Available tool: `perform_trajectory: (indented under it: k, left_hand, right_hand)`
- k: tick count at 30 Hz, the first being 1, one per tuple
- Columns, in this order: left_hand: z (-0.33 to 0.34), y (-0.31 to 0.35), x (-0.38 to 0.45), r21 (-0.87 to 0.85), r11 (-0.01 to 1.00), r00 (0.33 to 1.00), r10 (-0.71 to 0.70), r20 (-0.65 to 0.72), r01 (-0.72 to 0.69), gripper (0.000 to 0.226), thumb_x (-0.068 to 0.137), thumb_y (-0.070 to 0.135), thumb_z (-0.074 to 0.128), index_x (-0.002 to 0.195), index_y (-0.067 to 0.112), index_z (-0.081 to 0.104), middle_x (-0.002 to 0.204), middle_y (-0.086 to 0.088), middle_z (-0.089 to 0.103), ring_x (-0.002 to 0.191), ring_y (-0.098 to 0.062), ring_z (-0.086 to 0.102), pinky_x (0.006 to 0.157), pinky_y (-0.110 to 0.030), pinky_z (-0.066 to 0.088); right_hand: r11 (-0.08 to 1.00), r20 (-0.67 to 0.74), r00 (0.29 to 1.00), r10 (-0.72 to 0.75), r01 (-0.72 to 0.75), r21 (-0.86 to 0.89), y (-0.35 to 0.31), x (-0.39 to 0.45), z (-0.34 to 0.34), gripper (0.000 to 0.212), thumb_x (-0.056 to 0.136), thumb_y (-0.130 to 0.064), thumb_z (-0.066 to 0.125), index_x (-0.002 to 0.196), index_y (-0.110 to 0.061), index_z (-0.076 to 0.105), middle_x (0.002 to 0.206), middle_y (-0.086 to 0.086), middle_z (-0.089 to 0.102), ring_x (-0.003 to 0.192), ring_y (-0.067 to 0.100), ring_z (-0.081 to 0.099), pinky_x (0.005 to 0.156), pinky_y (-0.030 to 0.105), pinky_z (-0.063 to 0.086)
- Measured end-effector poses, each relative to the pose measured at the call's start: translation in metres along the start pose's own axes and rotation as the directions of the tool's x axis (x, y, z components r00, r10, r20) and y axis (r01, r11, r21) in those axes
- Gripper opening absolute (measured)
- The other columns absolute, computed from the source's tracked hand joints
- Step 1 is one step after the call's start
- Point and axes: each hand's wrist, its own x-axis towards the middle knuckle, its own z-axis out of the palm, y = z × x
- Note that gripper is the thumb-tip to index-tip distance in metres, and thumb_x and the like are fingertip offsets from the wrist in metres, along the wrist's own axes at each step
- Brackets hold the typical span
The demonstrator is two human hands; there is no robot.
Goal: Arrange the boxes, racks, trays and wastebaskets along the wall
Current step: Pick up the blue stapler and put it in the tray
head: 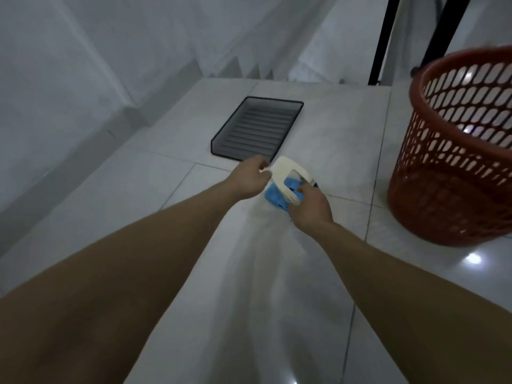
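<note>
Centre frame, on tiled floor (277, 273): blue-and-white box (286, 184), long axis upper left to lower right, pinched at left end by left hand (249, 177), gripped at right end by right hand (311, 207). Above: black tray (257, 128). Right: red wastebasket (457, 151).

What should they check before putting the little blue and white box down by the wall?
1. Right hand grips the blue and white box: ok.
2. Left hand holds the box's white edge: cannot tell, blurred.
3. Bare floor between the black tray and the box: ok.
4. Tray lies flat: ok.
5. Red wastebasket stands apart from the hands: ok.
6. Box closed: cannot tell.
</note>
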Motion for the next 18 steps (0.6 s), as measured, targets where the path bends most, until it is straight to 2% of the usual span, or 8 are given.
perform_trajectory:
  k: [3, 6, 9, 11, 13, 15, 18]
  left_hand:
    - [0.020, -0.003, 0.026, -0.262, 0.955, 0.990, -0.120, 0.079, 0.137, 0.051, 0.097, 0.027, 0.055, 0.143, 0.007, 0.043, 0.139, -0.007, 0.051, 0.121, -0.022, 0.053, 0.096, -0.031, 0.045]
    - [0.032, -0.003, 0.040, -0.422, 0.862, 0.958, -0.226, 0.176, 0.281, 0.055, 0.095, 0.026, 0.060, 0.142, 0.004, 0.043, 0.136, -0.009, 0.054, 0.114, -0.023, 0.058, 0.092, -0.035, 0.053]
    - [0.044, -0.001, 0.043, -0.502, 0.805, 0.949, -0.268, 0.166, 0.315, 0.024, 0.094, 0.012, 0.061, 0.113, -0.003, 0.062, 0.114, -0.018, 0.066, 0.092, -0.024, 0.065, 0.079, -0.034, 0.060]
    - [0.047, 0.001, 0.037, -0.528, 0.781, 0.941, -0.306, 0.143, 0.333, 0.011, 0.092, 0.001, 0.058, 0.101, -0.001, 0.064, 0.104, -0.018, 0.068, 0.090, -0.025, 0.068, 0.072, -0.034, 0.061]
    - [0.047, 0.000, 0.031, -0.561, 0.754, 0.936, -0.324, 0.134, 0.341, 0.012, 0.091, -0.003, 0.058, 0.101, -0.001, 0.064, 0.101, -0.018, 0.068, 0.088, -0.027, 0.070, 0.066, -0.034, 0.062]
    - [0.041, 0.002, 0.022, -0.603, 0.722, 0.937, -0.319, 0.145, 0.339, 0.014, 0.091, -0.004, 0.060, 0.104, -0.004, 0.063, 0.099, -0.020, 0.068, 0.083, -0.027, 0.071, 0.060, -0.031, 0.061]
    - [0.024, 0.008, 0.010, -0.642, 0.700, 0.943, -0.310, 0.122, 0.313, 0.016, 0.090, -0.005, 0.061, 0.106, -0.007, 0.062, 0.100, -0.023, 0.068, 0.080, -0.027, 0.071, 0.061, -0.032, 0.061]
  right_hand:
    - [1.000, 0.060, 0.998, 0.006, -0.005, -0.017, 0.019, 0.013, 0.022, 0.040, 0.088, -0.012, 0.058, 0.128, -0.014, 0.054, 0.126, 0.010, 0.059, 0.116, 0.030, 0.056, 0.084, 0.026, 0.041]
    - [0.999, 0.061, 0.998, -0.015, 0.018, -0.043, 0.030, 0.024, 0.031, 0.041, 0.087, -0.014, 0.058, 0.128, -0.017, 0.054, 0.124, 0.007, 0.059, 0.116, 0.029, 0.055, 0.086, 0.028, 0.044]
    - [0.990, 0.027, 0.999, -0.035, 0.038, -0.134, 0.034, 0.031, 0.031, 0.047, 0.088, -0.020, 0.064, 0.133, -0.017, 0.052, 0.133, 0.010, 0.051, 0.125, 0.031, 0.047, 0.096, 0.037, 0.047]
    - [0.979, 0.019, 0.999, -0.045, 0.048, -0.198, 0.036, 0.031, 0.031, 0.034, 0.088, -0.025, 0.067, 0.119, -0.014, 0.059, 0.126, 0.012, 0.052, 0.118, 0.032, 0.051, 0.089, 0.036, 0.049]
    - [0.971, 0.041, 0.998, -0.057, 0.065, -0.231, 0.038, 0.028, 0.031, 0.025, 0.088, -0.024, 0.068, 0.107, -0.009, 0.061, 0.120, 0.012, 0.053, 0.109, 0.031, 0.055, 0.084, 0.035, 0.049]
    - [0.971, 0.074, 0.994, -0.083, 0.097, -0.218, 0.037, 0.025, 0.028, 0.021, 0.091, -0.018, 0.062, 0.108, -0.006, 0.060, 0.119, 0.013, 0.053, 0.105, 0.031, 0.057, 0.084, 0.035, 0.049]
    - [0.961, 0.098, 0.983, -0.152, 0.171, -0.219, 0.025, 0.019, 0.018, 0.016, 0.094, -0.011, 0.053, 0.108, -0.006, 0.057, 0.114, 0.012, 0.055, 0.101, 0.029, 0.058, 0.078, 0.032, 0.046]
